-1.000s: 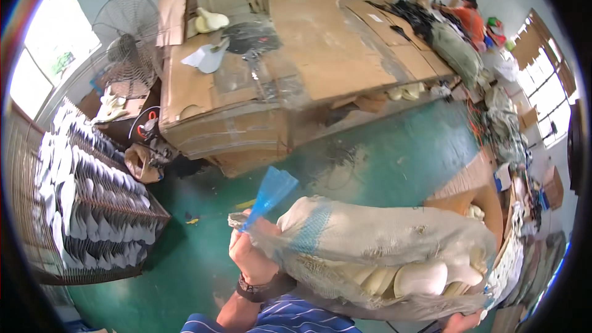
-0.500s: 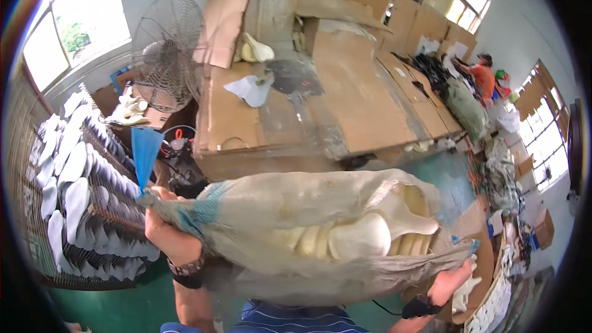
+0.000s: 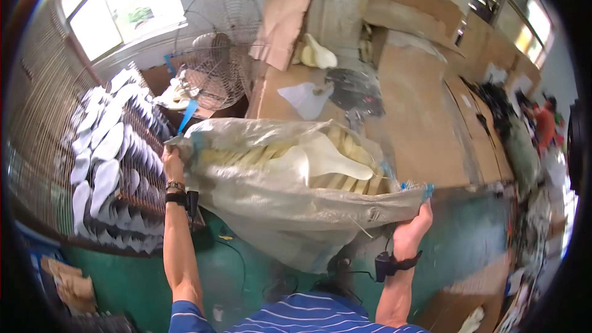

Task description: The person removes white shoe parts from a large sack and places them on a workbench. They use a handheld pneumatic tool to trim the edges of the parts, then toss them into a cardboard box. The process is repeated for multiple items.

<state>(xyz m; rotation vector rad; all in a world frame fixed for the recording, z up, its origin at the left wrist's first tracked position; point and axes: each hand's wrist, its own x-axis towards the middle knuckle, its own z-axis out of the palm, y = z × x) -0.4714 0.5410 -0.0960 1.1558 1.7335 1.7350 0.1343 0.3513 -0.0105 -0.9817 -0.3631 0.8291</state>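
Between my hands hangs a large translucent woven plastic sack, its wide mouth turned up toward me. Inside it lie several cream saddle-shaped pads, one on top of a packed row. My left hand is closed on the sack's left corner, where a blue strip sticks up. At the right corner, beside frayed blue threads, my right hand grips the rim; its fingertips are partly hidden. Each wrist wears a dark strap.
A cardboard-covered table stands beyond the sack, with a white sheet and pale pads on it. To the left are a wire rack of grey-white saddle-shaped pieces and a fan. A person in orange is at the far right.
The sack has moved away from me, toward the table, and both arms are stretched further out. Its mouth gapes wider, showing more of the pads. My view has shifted left.
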